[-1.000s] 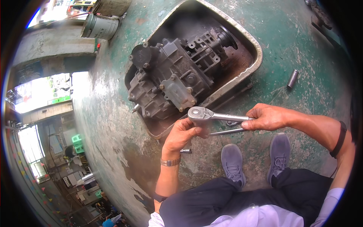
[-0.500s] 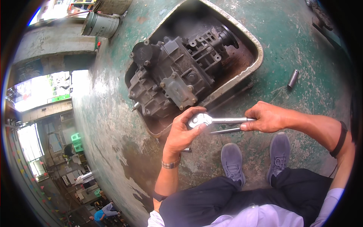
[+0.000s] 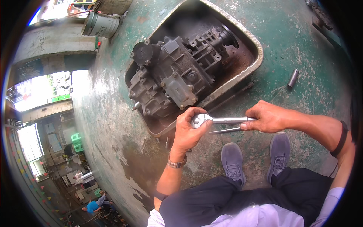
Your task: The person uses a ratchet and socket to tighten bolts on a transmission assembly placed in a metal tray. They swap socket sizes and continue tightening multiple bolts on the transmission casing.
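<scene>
Ratchet wrench [image 3: 230, 120], left fingers [image 3: 193, 110] around head [image 3: 197, 121]

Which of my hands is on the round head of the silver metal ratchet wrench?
Your left hand, wearing the brownish linked wristband, holds the ratchet wrench by its head; your right hand grips the handle.

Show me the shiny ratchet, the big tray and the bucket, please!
Ratchet [image 3: 228, 120]: head view, on the middle of its handle.
Tray [image 3: 259, 55]: head view, on its rim, at the right corner.
Bucket [image 3: 101, 25]: head view, on its outer side.
</scene>
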`<action>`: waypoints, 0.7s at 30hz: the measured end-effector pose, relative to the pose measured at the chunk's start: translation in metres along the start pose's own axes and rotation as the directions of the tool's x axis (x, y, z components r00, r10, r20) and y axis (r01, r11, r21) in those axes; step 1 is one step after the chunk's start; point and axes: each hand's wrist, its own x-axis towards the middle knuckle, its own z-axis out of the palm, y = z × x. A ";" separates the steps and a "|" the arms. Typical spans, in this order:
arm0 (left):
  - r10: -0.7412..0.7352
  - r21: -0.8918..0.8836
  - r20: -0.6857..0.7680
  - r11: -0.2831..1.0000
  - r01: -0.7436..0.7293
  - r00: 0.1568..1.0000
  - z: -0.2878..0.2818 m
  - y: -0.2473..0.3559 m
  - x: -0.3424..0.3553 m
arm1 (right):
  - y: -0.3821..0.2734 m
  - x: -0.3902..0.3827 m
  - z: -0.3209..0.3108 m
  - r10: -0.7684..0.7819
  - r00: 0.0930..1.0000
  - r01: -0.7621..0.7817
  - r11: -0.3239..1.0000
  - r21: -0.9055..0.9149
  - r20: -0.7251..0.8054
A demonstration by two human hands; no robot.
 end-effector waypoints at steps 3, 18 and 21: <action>0.053 0.038 -0.038 0.998 -0.052 0.998 0.002 0.000 0.001 | -0.001 0.000 -0.001 0.000 1.000 0.000 1.000 0.005 0.007; 0.124 0.029 -0.404 0.992 -0.122 0.906 -0.018 -0.015 0.019 | -0.014 0.021 0.031 -0.167 0.889 0.190 0.982 0.013 -0.426; 0.112 -0.129 -0.390 0.976 -0.175 0.914 -0.034 -0.010 0.026 | -0.025 0.045 0.050 -0.286 0.739 0.316 0.947 -0.062 -0.610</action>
